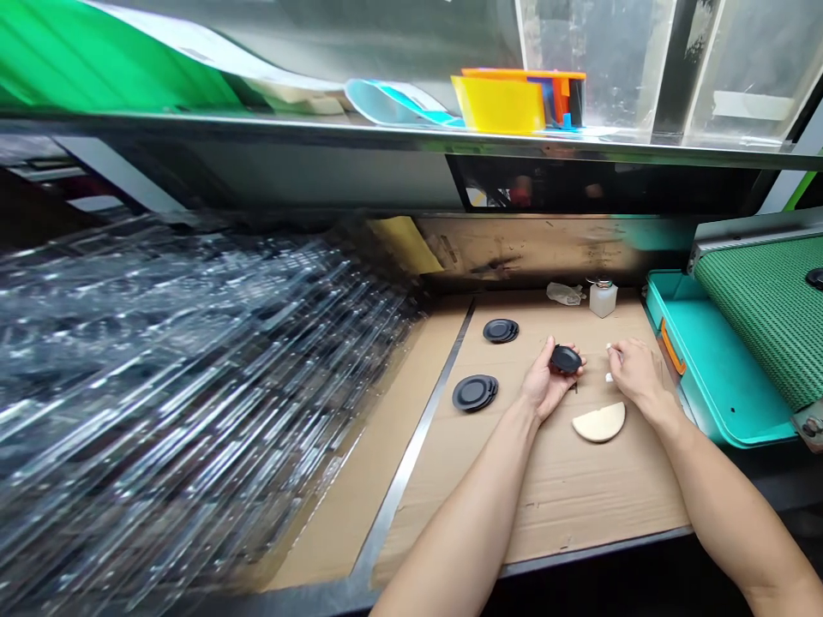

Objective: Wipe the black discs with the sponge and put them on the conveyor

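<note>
1. The left hand (545,383) lies palm up, fingers curled, grasping a black disc (566,360) above the cardboard sheet (546,488)
2. The right hand (633,373) sits just beside it, fingers bent; whether they pinch the small white bit (608,347) cannot be told
3. A stack of black discs (474,392) and a cream half-round pad (599,422) lie nearby on the cardboard

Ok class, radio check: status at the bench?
Left hand holding black disc. Right hand beside small white bits. Beige half-round pad nearby, not blocking.

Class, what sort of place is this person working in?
Probably a factory workbench for small parts: a green conveyor belt runs beside the cardboard-covered bench, with stacked clear plastic trays and round black discs laid out.
</note>
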A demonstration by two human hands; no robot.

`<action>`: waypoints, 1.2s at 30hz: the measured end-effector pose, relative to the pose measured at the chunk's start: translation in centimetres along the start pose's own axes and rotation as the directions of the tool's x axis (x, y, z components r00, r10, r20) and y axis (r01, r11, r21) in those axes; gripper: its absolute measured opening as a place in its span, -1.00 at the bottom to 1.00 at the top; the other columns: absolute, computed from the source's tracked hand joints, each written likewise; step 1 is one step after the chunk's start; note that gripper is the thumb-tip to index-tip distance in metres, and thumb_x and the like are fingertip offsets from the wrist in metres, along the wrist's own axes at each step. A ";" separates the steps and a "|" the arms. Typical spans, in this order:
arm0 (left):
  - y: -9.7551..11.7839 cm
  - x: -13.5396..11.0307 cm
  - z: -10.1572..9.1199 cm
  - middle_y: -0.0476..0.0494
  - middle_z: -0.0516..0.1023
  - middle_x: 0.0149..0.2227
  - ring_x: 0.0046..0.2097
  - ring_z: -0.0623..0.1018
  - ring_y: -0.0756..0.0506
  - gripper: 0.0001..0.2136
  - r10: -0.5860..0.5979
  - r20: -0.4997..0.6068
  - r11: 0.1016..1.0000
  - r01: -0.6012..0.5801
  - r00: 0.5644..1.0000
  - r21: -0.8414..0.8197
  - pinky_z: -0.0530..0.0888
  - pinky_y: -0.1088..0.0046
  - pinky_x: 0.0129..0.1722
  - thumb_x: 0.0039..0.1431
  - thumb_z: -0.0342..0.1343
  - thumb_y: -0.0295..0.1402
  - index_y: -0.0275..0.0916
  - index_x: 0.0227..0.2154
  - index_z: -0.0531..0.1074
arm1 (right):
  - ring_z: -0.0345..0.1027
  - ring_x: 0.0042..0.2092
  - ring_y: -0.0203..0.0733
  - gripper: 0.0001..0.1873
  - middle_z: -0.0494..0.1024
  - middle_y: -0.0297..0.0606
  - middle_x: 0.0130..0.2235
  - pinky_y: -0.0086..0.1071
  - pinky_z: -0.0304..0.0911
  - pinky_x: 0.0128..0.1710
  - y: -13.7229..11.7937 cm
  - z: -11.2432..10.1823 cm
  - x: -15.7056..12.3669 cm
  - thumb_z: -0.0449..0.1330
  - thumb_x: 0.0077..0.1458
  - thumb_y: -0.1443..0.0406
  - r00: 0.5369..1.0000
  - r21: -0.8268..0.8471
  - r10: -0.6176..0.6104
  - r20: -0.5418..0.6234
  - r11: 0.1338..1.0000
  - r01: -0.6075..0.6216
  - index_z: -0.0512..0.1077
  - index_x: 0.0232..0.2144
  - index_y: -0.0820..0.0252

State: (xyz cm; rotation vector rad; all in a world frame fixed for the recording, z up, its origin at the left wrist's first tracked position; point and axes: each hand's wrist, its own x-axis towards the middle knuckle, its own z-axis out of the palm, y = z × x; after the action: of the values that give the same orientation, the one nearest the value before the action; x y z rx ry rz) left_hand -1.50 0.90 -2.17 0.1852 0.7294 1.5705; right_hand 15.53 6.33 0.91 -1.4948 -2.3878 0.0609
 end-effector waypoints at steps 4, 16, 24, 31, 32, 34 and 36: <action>0.9 -0.1 0.3 -0.22 0.53 -0.36 -0.28 0.59 -0.10 -0.65 0.013 -0.138 0.987 -0.035 0.990 -0.159 0.62 0.34 -0.20 0.28 0.18 -0.10 -0.32 -0.42 0.41 | 0.51 -0.13 -0.06 -0.68 0.66 -0.12 -0.18 -0.32 0.17 -0.17 0.4 -0.1 0.2 0.03 0.30 0.22 0.991 -0.061 0.051 0.125 0.997 -0.043 0.59 -0.22 0.14; 1.1 -0.6 0.4 -0.15 0.50 -0.37 -0.31 0.56 -0.06 -0.66 0.072 -0.219 0.983 -0.106 0.973 -0.147 0.62 0.37 -0.23 0.20 0.25 -0.06 -0.28 -0.37 0.40 | 0.52 -0.17 -0.01 -0.67 0.65 -0.07 -0.22 -0.29 0.20 -0.18 0.3 0.8 0.2 0.04 0.28 0.20 0.978 -0.107 0.056 0.199 0.994 -0.035 0.60 -0.22 0.12; 2.0 -0.6 -0.7 -0.29 0.59 -0.07 -0.17 0.61 -0.12 -0.61 0.118 0.021 0.977 -0.112 0.993 -0.184 0.56 0.37 -0.20 0.15 0.29 0.00 -0.27 -0.30 0.43 | 0.36 -0.05 -0.06 -0.78 0.53 -0.18 -0.13 -0.25 0.21 -0.04 -0.6 -0.5 -1.6 0.21 0.21 0.17 0.896 0.208 -0.440 0.068 0.884 0.418 0.54 -0.13 0.07; 3.5 -0.1 -1.7 -0.42 0.53 0.09 -0.05 0.60 -0.22 -0.61 0.101 0.060 0.973 -0.086 0.993 -0.215 0.49 0.37 -0.33 0.40 -0.08 -0.05 -0.28 -0.18 0.49 | 0.39 -0.16 -0.09 -0.71 0.53 -0.26 -0.21 -0.28 0.23 -0.10 -1.5 -1.1 -3.2 0.42 -0.08 0.26 0.701 0.302 -0.604 0.379 0.797 0.524 0.55 -0.22 0.07; 3.5 0.0 -1.8 -0.41 0.54 0.08 -0.04 0.60 -0.23 -0.64 0.103 0.049 0.973 -0.090 0.994 -0.212 0.50 0.36 -0.31 0.41 -0.08 -0.09 -0.27 -0.15 0.48 | 0.39 -0.15 -0.10 -0.73 0.54 -0.25 -0.19 -0.28 0.23 -0.08 -1.6 -1.1 -3.0 0.37 -0.02 0.28 0.719 0.327 -0.608 0.336 0.791 0.517 0.54 -0.20 0.08; 3.1 0.2 -1.9 -0.39 0.56 0.05 -0.04 0.61 -0.23 -0.68 0.103 0.036 0.976 -0.094 0.994 -0.198 0.51 0.34 -0.27 0.41 -0.08 -0.16 -0.25 -0.11 0.47 | 0.40 -0.09 -0.10 -0.68 0.54 -0.21 -0.11 -0.27 0.24 -0.03 -2.1 -0.8 -2.6 0.31 0.09 0.26 0.799 0.425 -0.578 0.162 0.772 0.472 0.50 -0.07 0.10; 2.3 0.2 -1.5 -0.37 0.58 0.01 -0.03 0.61 -0.22 -0.70 0.101 0.033 0.981 -0.094 0.994 -0.172 0.53 0.28 -0.18 0.41 -0.08 -0.20 -0.25 -0.08 0.47 | 0.39 -0.07 -0.11 -0.62 0.53 -0.18 -0.06 -0.27 0.26 -0.03 -2.6 -0.2 -2.2 0.28 0.16 0.17 0.903 0.524 -0.426 -0.057 0.757 0.390 0.43 0.01 0.13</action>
State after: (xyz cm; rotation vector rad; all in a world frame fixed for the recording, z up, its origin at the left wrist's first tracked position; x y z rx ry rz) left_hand -4.28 0.65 -2.14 0.1289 0.5575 1.7090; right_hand 14.17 3.18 1.15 -0.7099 -2.4161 0.6184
